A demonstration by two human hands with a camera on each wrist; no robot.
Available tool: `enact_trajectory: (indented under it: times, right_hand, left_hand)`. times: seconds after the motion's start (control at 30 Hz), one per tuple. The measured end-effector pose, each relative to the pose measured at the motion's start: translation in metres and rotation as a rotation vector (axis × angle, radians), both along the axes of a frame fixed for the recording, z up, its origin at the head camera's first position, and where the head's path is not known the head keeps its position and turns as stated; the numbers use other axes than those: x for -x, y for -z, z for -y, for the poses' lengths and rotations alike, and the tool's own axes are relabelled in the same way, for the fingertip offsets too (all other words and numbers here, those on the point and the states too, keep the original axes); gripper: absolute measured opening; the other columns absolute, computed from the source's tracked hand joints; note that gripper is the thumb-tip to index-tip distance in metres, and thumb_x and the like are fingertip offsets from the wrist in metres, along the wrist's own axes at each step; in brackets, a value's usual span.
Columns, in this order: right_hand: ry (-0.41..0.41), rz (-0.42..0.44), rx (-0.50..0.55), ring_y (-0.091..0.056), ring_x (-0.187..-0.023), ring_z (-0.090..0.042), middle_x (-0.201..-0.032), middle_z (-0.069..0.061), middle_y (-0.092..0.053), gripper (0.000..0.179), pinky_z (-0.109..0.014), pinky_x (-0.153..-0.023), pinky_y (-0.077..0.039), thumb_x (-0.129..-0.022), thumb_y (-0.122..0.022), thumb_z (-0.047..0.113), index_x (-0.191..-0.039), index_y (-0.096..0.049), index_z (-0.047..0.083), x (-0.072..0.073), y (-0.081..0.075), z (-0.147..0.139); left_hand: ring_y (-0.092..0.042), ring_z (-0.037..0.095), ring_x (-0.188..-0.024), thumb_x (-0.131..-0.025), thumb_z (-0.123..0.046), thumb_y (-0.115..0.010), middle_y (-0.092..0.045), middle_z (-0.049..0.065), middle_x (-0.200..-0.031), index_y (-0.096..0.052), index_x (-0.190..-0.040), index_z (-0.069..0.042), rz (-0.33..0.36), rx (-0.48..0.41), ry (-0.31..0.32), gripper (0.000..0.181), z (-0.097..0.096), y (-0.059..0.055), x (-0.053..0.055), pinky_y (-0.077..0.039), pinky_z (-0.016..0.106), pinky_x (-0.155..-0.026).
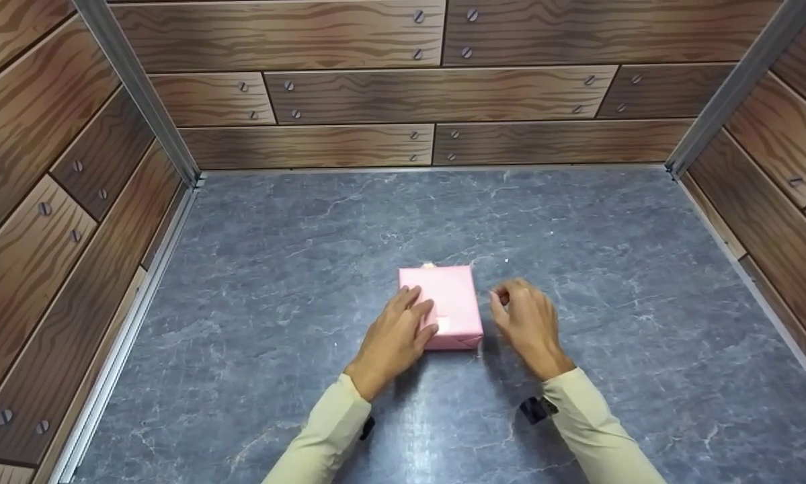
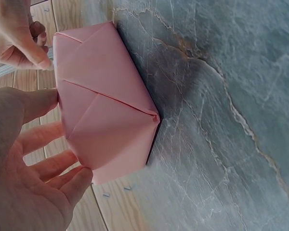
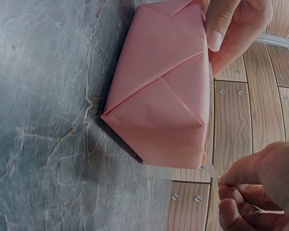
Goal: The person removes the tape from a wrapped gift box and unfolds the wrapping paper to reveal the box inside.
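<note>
While the pink paper-wrapped box is sitting on the grey marbled table, your left grip is resting wide on it; your right grip is pinching a thin translucent strip.

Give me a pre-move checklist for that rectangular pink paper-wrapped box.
1. Pink paper-wrapped box resting on the grey marbled surface: ok.
2. Bare left hand touching the box's top: ok.
3. Bare right hand pinching the thin translucent strip: ok.
4. Strip lying flat against the box: not ok, a stretch spans from box to fingers.
5. Far-end folds closed: cannot tell, hidden from view.
</note>
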State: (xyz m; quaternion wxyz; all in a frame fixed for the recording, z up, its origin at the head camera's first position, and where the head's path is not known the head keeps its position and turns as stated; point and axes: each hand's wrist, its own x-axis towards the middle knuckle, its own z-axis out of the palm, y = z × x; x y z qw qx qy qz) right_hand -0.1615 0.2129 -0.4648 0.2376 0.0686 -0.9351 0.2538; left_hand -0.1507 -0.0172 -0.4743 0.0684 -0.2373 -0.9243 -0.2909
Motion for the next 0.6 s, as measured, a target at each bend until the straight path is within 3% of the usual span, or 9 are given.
enact_trajectory:
  times: [0.6]
  right_hand:
    - [0.032,0.015,-0.007,-0.065,-0.066,-0.030,-0.073,-0.006,-0.066,0.008,-0.051,-0.059,-0.050,-0.085,-0.072,0.005,-0.078,-0.072,0.004,-0.0011,0.0030,-0.0040]
  left_hand:
    - [-0.045,0.039,-0.139,-0.096,-0.021,-0.070,-0.053,0.023,-0.144,-0.067,-0.127,0.000,-0.005,0.000,0.007,0.037,-0.0006,0.0003,0.0011,-0.040,0.048,-0.113]
